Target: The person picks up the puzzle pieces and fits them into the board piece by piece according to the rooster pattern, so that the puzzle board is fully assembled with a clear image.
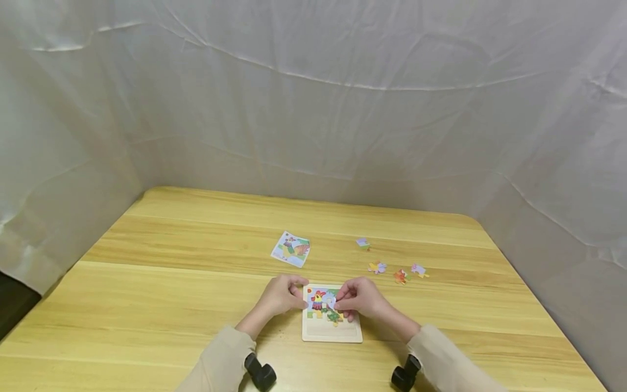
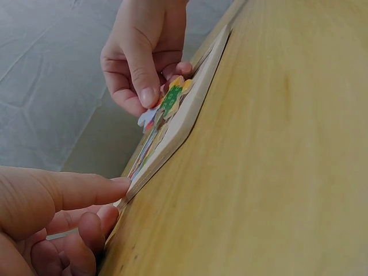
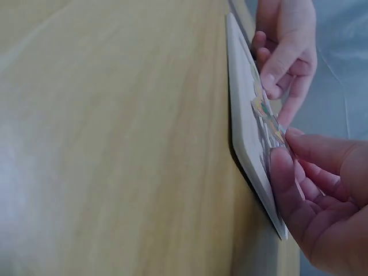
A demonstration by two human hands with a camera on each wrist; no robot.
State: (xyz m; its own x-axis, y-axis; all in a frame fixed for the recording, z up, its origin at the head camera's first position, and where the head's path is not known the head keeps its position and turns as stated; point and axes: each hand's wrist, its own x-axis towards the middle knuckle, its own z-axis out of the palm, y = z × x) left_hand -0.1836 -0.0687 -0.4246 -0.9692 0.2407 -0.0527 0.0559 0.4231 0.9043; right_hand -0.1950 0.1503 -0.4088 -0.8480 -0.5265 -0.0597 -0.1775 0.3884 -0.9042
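Observation:
A wooden jigsaw tray (image 1: 332, 334) lies near the table's front, its upper part filled with joined pieces that show a rooster (image 1: 318, 299). At its left edge, my left hand (image 1: 280, 297) grips the rim between thumb and fingers. Over the tray's right side my right hand (image 1: 366, 299) pinches a jigsaw piece (image 2: 148, 118), tilted above the picture and partly covered by the fingers. Just below it in the head view is a green and yellow piece (image 1: 335, 316); whether it lies loose or is joined cannot be told.
A small printed picture card (image 1: 291, 249) lies behind the tray to the left. Several loose jigsaw pieces are scattered at the back right, among them a red-orange one (image 1: 400, 276) and a blue-green one (image 1: 363, 243). Grey sheeting (image 1: 313, 136) walls the wooden table (image 1: 196, 305).

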